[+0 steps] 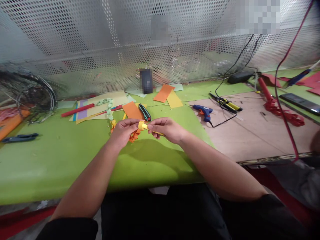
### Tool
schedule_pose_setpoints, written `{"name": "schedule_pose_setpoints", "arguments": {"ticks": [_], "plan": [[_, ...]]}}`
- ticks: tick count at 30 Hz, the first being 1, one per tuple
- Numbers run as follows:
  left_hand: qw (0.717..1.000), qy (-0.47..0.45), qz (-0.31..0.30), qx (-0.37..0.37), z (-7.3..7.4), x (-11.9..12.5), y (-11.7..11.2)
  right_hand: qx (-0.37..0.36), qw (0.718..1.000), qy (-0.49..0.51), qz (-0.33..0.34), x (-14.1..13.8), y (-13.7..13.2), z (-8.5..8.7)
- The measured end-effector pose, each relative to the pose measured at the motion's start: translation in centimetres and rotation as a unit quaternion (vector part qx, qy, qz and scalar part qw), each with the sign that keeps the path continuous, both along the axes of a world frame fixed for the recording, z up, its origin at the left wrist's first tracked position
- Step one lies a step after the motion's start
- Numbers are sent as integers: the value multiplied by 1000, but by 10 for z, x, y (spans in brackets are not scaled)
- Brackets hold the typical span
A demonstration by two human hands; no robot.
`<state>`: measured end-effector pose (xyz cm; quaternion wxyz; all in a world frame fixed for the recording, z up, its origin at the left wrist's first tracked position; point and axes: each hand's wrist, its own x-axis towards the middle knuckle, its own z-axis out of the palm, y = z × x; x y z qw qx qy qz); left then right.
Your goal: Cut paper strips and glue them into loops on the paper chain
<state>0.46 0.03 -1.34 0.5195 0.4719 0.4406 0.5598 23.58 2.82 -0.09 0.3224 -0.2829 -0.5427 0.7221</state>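
just pinching: yellow paper loop (143, 126) between left hand (123, 132) and right hand (166, 130)
narrow fingertip grip from both sides, above green table (50, 160), orange paper chain (135, 135) hanging just below, blue glue gun (203, 112) off to the right

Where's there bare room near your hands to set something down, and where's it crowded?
Green tabletop shows left of your left hand, toward the blue-handled tool, and below both hands. Brown board shows right of the glue gun. Crowded: behind the yellow paper loop and right hand, around the orange paper and utility knife.
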Motion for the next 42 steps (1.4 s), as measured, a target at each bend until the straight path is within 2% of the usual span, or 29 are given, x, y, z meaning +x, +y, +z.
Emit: {"name": "schedule_pose_setpoints", "arguments": {"ticks": [3,6,10,14,20,24,26,28,30,32,34,39,41,42], "plan": [[997,74,-20,14,-3,-5,-2,-23,1000,6,-13,-2,1,-1],[991,132,-10,33,-4,-6,-4,-47,998,16,-45,-6,3,-3],[993,109,-14,47,-2,-3,-6,-63,995,35,-70,-10,3,-7],[989,140,4,40,3,4,-9,-77,992,65,-81,-11,0,-7],[998,20,58,-1,2,15,-5,-58,979,129,-144,-18,-1,-14],[994,-48,92,-19,5,16,-3,-29,982,127,-135,-22,-5,-17],[992,-82,92,-20,9,13,-2,21,990,101,-99,-19,-8,-15],[990,-103,92,-26,13,9,-1,124,989,56,-62,-15,-11,-13],[990,-103,88,-47,16,5,0,273,961,5,-48,-11,-12,-12],[990,-84,79,-76,17,3,0,412,909,-30,-54,-8,-12,-12],[991,-60,76,-95,16,4,-1,502,861,-60,-59,-7,-11,-13],[990,-31,75,-119,12,9,-2,617,766,-175,-49,-4,-13,-11],[989,-33,78,-118,11,9,-2,634,744,-207,-45,-3,-14,-10],[990,-34,76,-112,11,9,-2,634,742,-212,-46,-3,-15,-10]]}}
